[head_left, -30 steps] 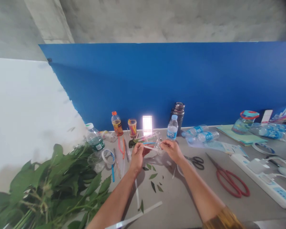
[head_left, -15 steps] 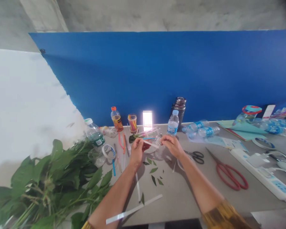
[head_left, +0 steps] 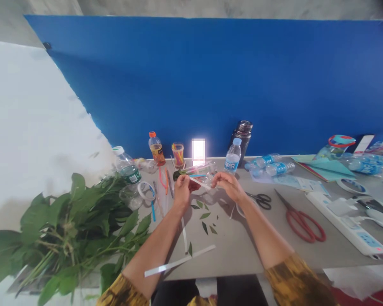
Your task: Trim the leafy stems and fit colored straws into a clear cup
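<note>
Both hands were apart from each other at the centre of the frame. Between thumb and fingers, the left hand (head_left: 182, 189) pinched one end of a white strip (head_left: 200, 182), which slanted down towards the right hand (head_left: 229, 186); I could not tell whether those fingertips gripped its other end. At bottom centre a loose strip (head_left: 179, 261) lay near the front edge of the table (head_left: 236, 255), and leafy branches (head_left: 73, 229) filled the lower left. Leaf pieces (head_left: 205, 216) lay scattered just below the hands in the frame. Red scissors (head_left: 293, 211) lay right of centre, with black scissors (head_left: 259, 199) just past them and a power strip (head_left: 336, 219) to their right. Farther back, a blue-capped bottle (head_left: 232, 158) stood in front of a flask (head_left: 244, 131), and a cup (head_left: 178, 156) stood beside an orange-capped bottle (head_left: 156, 150) left of centre. Behind them, a blue panel (head_left: 194, 80) spanned the upper frame.
</note>
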Motion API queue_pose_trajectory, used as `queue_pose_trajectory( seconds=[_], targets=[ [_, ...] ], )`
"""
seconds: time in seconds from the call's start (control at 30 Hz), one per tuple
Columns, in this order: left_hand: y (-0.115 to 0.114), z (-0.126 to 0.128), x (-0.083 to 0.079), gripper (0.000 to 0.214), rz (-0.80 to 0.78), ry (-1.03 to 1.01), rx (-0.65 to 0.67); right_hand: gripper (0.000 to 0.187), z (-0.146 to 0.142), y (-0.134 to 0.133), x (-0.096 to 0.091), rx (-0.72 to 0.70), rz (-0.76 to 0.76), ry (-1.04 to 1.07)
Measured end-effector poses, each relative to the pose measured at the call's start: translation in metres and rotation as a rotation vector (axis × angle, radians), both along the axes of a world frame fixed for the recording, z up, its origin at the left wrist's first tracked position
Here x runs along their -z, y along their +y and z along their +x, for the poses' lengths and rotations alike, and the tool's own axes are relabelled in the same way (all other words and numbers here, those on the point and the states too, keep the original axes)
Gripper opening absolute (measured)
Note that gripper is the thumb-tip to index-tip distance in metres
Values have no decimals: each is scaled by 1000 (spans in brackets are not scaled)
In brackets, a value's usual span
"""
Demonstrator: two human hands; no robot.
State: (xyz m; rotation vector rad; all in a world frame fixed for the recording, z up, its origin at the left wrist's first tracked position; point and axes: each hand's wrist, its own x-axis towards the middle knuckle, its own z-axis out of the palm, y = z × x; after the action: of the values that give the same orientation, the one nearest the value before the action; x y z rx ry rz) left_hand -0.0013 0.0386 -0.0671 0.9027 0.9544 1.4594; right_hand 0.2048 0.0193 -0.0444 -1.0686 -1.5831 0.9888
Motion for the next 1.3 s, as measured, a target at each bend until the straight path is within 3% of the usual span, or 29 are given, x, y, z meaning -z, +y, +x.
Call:
queue_pose_trajectory(
  seconds=[0.63,0.87,1.0,1.3],
  targets=[
    [-5,4,-7,23,-95,-31,27,20,-1,1,10,-54,-33,110],
    [-1,5,-8,23,-154,-64,43,41,-3,6,18,53,-59,124],
    [0,2,-8,24,-145,-109,21,49,-4,5,18,47,-55,141],
    [3,-3,-9,20,-132,-189,-45,27,3,2,6,-6,4,168]
  ],
)
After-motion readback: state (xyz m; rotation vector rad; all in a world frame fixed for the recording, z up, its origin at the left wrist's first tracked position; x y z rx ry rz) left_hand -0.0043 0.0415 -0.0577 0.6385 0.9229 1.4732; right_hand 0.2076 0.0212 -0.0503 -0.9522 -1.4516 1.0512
